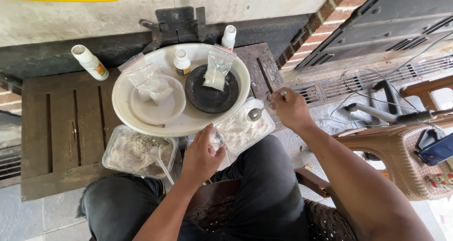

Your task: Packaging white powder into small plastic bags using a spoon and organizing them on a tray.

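**Spoon over the powder tub**

Dark trousers (264, 194) fill the near edge, the person seated in a wicker chair (330, 222) before a low wooden tabletop (61, 132). Just below the big white bowl (127, 109), the left hand (202, 157) closes its grip around a small clear bag (217, 139). To the bowl's right, the right hand (290, 109) pinches a metal spoon (257, 112) over a clear tub of white powder (245, 127). Another tub (139, 151) sits below the bowl's left side. Inside the bowl lie a black dish (210, 90) and filled bags (217, 68). Scooping seems in hand; filling would call for a steady tip into the bag's mouth.
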